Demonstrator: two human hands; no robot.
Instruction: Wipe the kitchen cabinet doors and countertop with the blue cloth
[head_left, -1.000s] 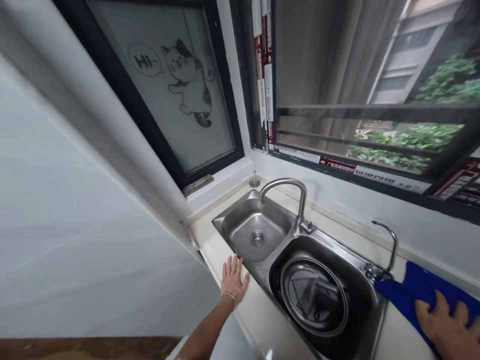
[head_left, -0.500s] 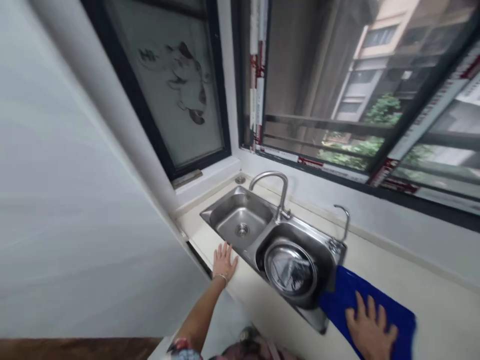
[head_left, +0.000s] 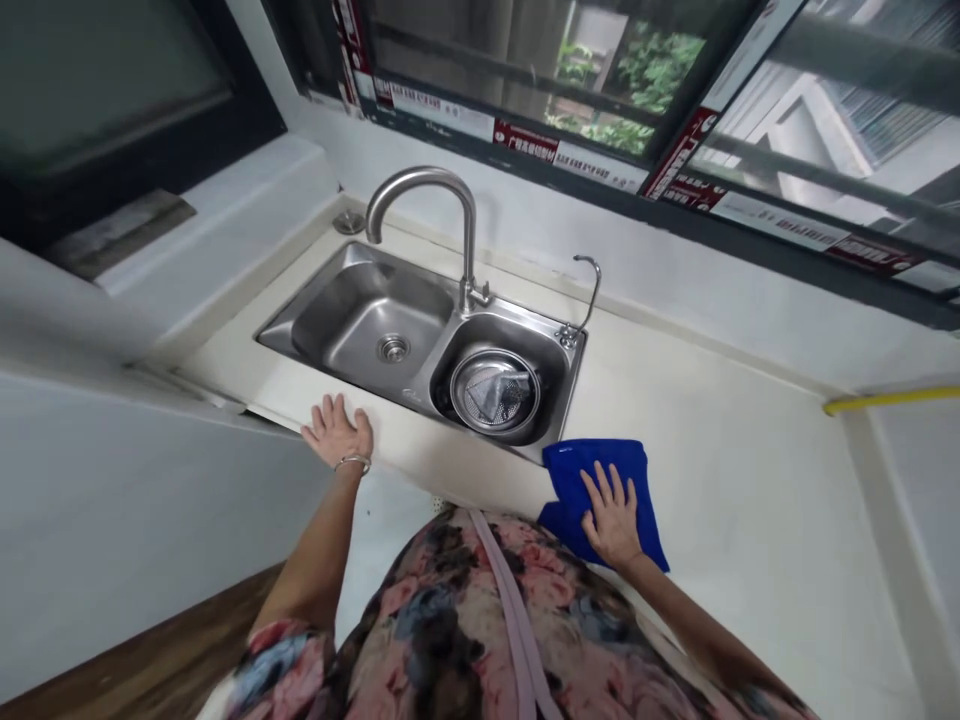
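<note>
My left hand [head_left: 337, 432] rests with fingers spread on the front edge of the pale counter [head_left: 720, 440], in front of the left basin [head_left: 375, 325], and holds nothing. A bracelet circles that wrist. My right hand [head_left: 615, 520] lies spread on a blue cloth [head_left: 568, 470], which sits flat on the counter just right of the double sink and reaches its front right corner. In the right basin [head_left: 551, 360] stands a round metal colander [head_left: 495, 392] with something grey and crumpled inside.
A tall curved faucet [head_left: 469, 240] rises behind the sink, with a thin small tap [head_left: 596, 285] at its back right corner. Windows line the back wall. A yellow pipe [head_left: 892, 398] runs along the right wall.
The view has tilted down and turned right, bringing my torso and more counter into frame. My right hand stays flat on the blue cloth, and my left hand remains on the counter edge.
</note>
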